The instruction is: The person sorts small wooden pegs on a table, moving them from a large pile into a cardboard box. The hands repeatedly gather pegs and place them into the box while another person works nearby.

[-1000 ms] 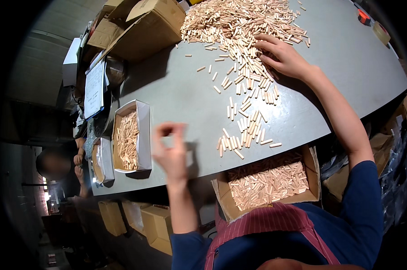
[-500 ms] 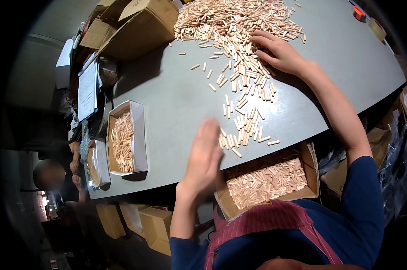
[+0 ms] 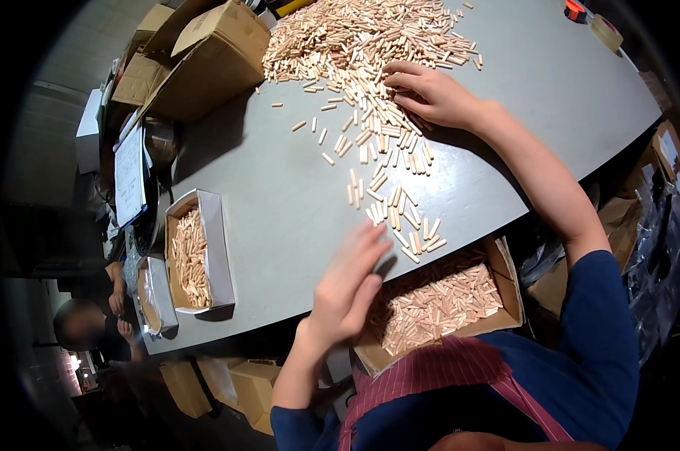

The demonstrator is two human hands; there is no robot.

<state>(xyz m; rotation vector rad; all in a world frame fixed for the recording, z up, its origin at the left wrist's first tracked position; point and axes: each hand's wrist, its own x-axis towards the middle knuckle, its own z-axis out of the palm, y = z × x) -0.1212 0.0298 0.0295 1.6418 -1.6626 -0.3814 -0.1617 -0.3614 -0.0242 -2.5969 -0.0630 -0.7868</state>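
Many small pale wooden dowels lie on the grey table, heaped in a big dowel pile (image 3: 355,37) at the far side. A looser trail of dowels (image 3: 400,214) runs from it toward the near edge. My right hand (image 3: 438,96) rests at the right side of this trail, fingers spread and curved over dowels. Beside the trail's near end hovers my left hand (image 3: 347,282), blurred at the fingertips, with its fingers stretched and thumb apart; I see nothing held in it. Below the table edge, against my apron, a cardboard box (image 3: 511,289) holds many dowels.
A white box of dowels (image 3: 218,252) and a smaller box (image 3: 162,301) stand on the left. Behind them are a clipboard (image 3: 129,177) and a large open carton (image 3: 212,64). Tape rolls (image 3: 607,34) lie far right. Another person (image 3: 103,323) is at the far left.
My left hand has shifted rightward toward the near dowels, its thumb now apart from the fingers. My right hand stays beside the trail. The whole view has shifted slightly.
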